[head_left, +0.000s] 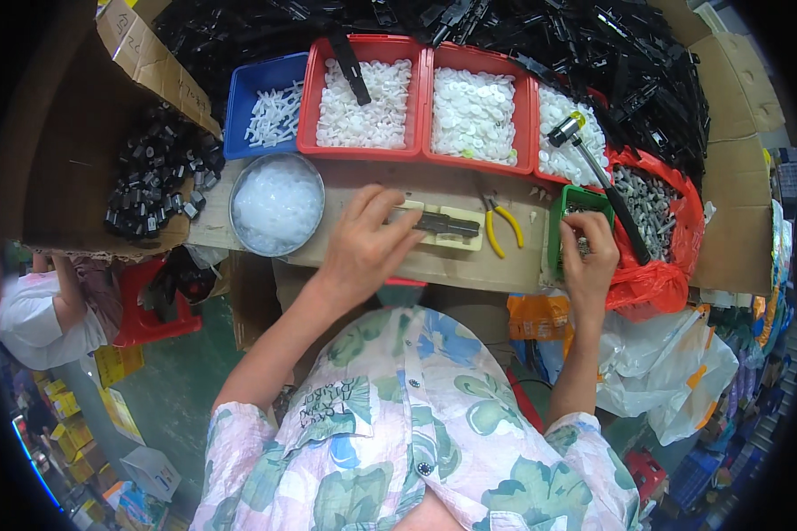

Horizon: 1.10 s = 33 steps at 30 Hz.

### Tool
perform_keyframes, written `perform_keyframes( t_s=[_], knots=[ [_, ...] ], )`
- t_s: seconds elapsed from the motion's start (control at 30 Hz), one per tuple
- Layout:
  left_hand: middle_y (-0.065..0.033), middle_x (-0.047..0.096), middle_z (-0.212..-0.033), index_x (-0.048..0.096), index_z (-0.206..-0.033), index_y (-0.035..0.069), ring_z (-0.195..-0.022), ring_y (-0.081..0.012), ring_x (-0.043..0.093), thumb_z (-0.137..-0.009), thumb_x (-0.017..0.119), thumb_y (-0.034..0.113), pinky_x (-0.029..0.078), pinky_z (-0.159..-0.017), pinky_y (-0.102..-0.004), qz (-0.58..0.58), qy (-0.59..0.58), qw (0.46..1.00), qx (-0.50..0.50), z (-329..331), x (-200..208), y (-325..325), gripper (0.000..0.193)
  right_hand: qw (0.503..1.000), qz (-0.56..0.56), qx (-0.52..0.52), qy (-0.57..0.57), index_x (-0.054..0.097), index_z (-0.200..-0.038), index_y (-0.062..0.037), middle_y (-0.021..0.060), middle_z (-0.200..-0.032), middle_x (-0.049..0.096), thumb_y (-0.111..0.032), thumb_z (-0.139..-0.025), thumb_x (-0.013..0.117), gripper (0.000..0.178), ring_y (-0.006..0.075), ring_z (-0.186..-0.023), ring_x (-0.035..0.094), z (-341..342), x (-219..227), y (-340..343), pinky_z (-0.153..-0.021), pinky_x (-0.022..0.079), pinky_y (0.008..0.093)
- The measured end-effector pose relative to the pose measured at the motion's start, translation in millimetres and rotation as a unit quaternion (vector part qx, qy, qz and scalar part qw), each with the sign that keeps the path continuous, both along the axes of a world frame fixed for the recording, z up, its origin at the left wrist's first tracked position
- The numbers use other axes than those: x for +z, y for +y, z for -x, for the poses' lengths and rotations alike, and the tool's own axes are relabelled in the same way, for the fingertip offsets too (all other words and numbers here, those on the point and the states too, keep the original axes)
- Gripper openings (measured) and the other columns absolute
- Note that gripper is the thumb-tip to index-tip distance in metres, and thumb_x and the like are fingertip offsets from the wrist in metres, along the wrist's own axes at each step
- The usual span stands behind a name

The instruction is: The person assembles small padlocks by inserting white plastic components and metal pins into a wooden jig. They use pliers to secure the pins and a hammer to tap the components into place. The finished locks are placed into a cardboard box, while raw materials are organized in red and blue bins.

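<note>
Tan worktop (469, 273), running left to right. Along the far side, in a row: a blue plastic bin (236, 111) at left, then three red plastic bins (359, 151). Near left: a round metal bowl (276, 253), just in front of the blue bin. At middle: a cream fixture block (463, 242), lying lengthwise. To its right: yellow-handled pliers (492, 239), handles toward the near edge. Farther right: a green plastic bin (554, 234).

Dark elongated part (450, 226): seated lengthwise in the cream rectangular fixture (459, 242), lying left to right, left end hidden. Green bin (555, 227): upright, right of fixture; contains small pieces (580, 210), apparently metallic.
</note>
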<state>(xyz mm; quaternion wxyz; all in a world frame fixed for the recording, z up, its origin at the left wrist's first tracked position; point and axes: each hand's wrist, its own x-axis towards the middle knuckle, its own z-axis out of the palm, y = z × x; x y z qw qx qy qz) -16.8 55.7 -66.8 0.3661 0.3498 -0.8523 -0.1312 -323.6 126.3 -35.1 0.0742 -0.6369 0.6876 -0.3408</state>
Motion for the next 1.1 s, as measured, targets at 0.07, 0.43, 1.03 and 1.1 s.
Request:
perform_keyframes(
  t_s=[0.07,0.43,1.03,1.1],
  knots=[
    [-0.0131,0.062,-0.101,0.072,-0.101,0.001,-0.102,-0.0333,0.058,-0.078,0.078,0.009,0.05,-0.086,-0.0427,0.015,0.006,1.0,-0.008,8.3,10.2,-15.6,0.025,0.997,-0.055,-0.045,0.041,0.067,-0.096,0.0025,0.0147,-0.091,0.061,0.001,-0.085,0.069,0.011,0.0301,-0.08,0.065,17.4,-6.9,10.7,-0.07,0.052,0.0372],
    [-0.0107,0.066,-0.086,0.071,-0.073,0.003,-0.097,-0.0297,0.059,-0.07,0.073,0.001,0.049,-0.085,-0.0422,0.081,-0.229,0.968,-0.061,74.0,21.0,-131.3,0.003,0.996,-0.075,-0.022,0.046,0.068,-0.092,0.002,0.0157,-0.082,0.062,0.0,-0.083,0.069,0.01,0.0346,-0.078,0.063,30.8,-18.9,9.7,-0.071,0.048,0.0434],
    [-0.0106,0.069,-0.083,0.072,-0.078,0.004,-0.097,-0.028,0.061,-0.079,0.071,0.008,0.047,-0.086,-0.0413,0.075,-0.245,0.963,-0.083,71.3,18.6,-128.5,0.004,0.996,0.032,-0.006,-0.083,0.068,-0.091,0.003,0.0109,-0.084,0.068,0.002,-0.085,0.07,0.006,0.0194,-0.076,0.065,-15.1,4.3,-2.9,-0.07,0.05,0.031],
    [-0.0119,0.069,-0.081,0.072,-0.08,0.002,-0.092,-0.0305,0.062,-0.079,0.071,0.008,0.049,-0.082,-0.0423,0.001,-0.154,0.984,-0.091,69.7,22.0,-125.9,0.006,0.99,0.041,-0.006,-0.137,0.068,-0.09,0.0026,0.0093,-0.084,0.069,0.002,-0.085,0.071,0.006,0.0164,-0.077,0.064,-25.1,4.0,-7.1,-0.07,0.049,0.0294]
  ],
)
